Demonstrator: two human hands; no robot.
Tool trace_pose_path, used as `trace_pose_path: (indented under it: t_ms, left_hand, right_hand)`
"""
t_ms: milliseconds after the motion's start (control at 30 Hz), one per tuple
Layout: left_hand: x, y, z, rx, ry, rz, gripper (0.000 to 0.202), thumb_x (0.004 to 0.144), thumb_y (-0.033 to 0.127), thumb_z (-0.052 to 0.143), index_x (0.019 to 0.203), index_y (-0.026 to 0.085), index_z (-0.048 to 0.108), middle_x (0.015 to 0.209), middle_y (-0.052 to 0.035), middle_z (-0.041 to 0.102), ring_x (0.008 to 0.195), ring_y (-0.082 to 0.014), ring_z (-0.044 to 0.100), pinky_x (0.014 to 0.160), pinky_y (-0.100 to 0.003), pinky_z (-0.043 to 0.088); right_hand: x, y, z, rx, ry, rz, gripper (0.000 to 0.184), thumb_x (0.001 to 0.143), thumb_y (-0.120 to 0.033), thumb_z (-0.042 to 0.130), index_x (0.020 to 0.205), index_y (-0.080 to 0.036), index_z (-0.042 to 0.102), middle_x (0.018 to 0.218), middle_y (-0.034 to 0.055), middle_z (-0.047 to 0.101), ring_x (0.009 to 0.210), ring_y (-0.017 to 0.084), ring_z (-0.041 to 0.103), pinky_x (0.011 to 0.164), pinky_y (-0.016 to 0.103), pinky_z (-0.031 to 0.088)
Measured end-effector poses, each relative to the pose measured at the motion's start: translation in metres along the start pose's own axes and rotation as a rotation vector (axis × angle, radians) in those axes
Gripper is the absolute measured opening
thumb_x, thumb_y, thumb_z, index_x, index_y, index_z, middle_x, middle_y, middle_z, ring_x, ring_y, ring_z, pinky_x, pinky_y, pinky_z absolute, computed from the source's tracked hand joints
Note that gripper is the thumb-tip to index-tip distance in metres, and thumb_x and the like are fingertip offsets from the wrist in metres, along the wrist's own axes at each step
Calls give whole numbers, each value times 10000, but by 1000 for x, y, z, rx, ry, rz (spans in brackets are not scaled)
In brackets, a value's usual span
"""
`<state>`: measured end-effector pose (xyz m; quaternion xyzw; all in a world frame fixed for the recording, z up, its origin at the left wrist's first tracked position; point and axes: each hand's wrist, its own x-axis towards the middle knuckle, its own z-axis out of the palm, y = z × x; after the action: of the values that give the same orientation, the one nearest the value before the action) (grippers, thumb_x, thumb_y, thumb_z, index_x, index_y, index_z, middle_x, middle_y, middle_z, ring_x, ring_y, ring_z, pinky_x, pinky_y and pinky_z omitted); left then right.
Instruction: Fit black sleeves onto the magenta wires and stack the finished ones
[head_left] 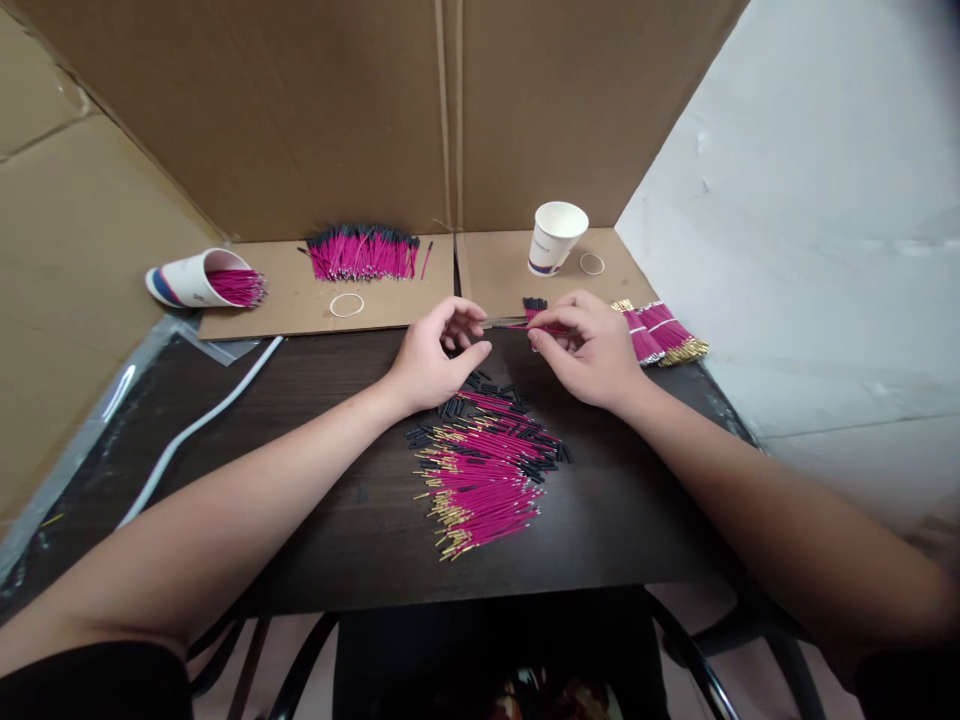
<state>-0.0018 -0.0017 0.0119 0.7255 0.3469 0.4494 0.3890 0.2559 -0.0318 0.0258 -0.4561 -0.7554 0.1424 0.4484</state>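
Note:
My right hand (589, 350) pinches a thin pink wire (517, 326) between thumb and fingertips, its free end pointing left. My left hand (442, 355) faces it across a small gap, thumb and curled fingers apart, with nothing visible between them. Below both hands spreads a loose pile of pink wires (487, 480) with gold tips on the left and silvery ends on the right. Short black sleeves (551, 460) lie scattered around and over that pile. A small group of black-ended pink wires (534, 305) sits just behind the right fingertips, partly hidden.
A cardboard strip (277, 310) along the back carries black-ended wires (364, 255), a rubber band (346, 305) and an upright paper cup (556, 240). Another paper cup (176, 280) lies tipped, full of wires. Tied wire bundles (664, 335) rest right. A white cable (187, 430) crosses the left.

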Motion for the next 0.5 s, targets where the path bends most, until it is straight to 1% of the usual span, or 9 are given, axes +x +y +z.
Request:
trace_pose_path:
  t_ms: [67, 100, 133, 167, 233, 300, 367, 433, 500]
  left_hand:
    - [-1, 15, 0, 6, 62, 78, 195, 938, 257, 835, 1073, 182, 715, 913, -55, 718, 797, -203, 633, 737, -352, 490]
    - [-2, 26, 1, -17, 53, 93, 164, 951, 274, 842, 995, 184, 713, 856, -43, 695, 761, -196, 613, 713, -345, 484]
    - [-4, 41, 1, -55, 9, 82, 200, 969, 301, 851, 910, 187, 698, 804, -34, 673, 714, -187, 589, 676, -337, 478]
    - [-7, 57, 1, -112, -55, 68, 280, 976, 334, 871, 835, 190, 676, 755, -26, 649, 667, -177, 562, 634, -327, 462]
    - [-16, 94, 1, -272, -251, 33, 448, 945, 406, 953, 729, 194, 623, 660, -7, 584, 577, -153, 490, 542, -308, 392]
    - [-28, 130, 1, -389, -492, -52, 511, 950, 464, 975, 696, 197, 622, 617, -10, 560, 528, -150, 465, 495, -311, 367]
    - [-41, 158, 3, -477, -614, -79, 559, 907, 539, 998, 670, 207, 614, 624, -24, 571, 515, -157, 471, 476, -322, 379]
    - [-53, 175, 3, -530, -623, -135, 616, 914, 545, 977, 619, 214, 550, 613, -28, 562, 507, -160, 483, 470, -318, 407]
    - [-66, 185, 2, -538, -632, -201, 614, 911, 534, 961, 615, 217, 526, 625, -39, 579, 531, -183, 550, 479, -312, 464]
  right_hand:
    - [1, 2, -1, -47, 42, 4, 157, 1046, -307, 736, 1005, -209, 852, 918, 74, 640, 696, 230, 586, 692, 411, 500]
    - [2, 3, -2, -79, 62, 1, 155, 1038, -305, 740, 1002, -211, 858, 879, 65, 626, 700, 236, 583, 691, 408, 491]
    - [2, 5, -2, -112, 82, -4, 154, 1030, -304, 741, 992, -212, 860, 835, 55, 620, 708, 244, 589, 695, 405, 482]
    - [3, 6, -3, -142, 101, -7, 155, 1022, -304, 740, 975, -213, 856, 790, 46, 623, 716, 251, 601, 704, 402, 475]
    - [3, 8, -5, -187, 124, 25, 180, 1016, -320, 723, 926, -213, 837, 722, 29, 640, 696, 247, 617, 710, 393, 470]
    - [4, 9, -7, -216, 116, 111, 221, 1022, -348, 703, 881, -214, 809, 690, 20, 667, 634, 228, 604, 699, 383, 473]
    - [4, 10, -9, -259, 81, 199, 253, 1026, -364, 693, 838, -215, 775, 687, 26, 696, 593, 219, 596, 682, 378, 471]
    - [5, 11, -11, -363, 36, 244, 293, 1022, -357, 690, 762, -223, 708, 688, 49, 708, 608, 238, 620, 682, 388, 463]
    - [6, 13, -13, -513, -32, 262, 347, 1016, -330, 683, 689, -238, 611, 667, 74, 686, 642, 272, 638, 690, 404, 456]
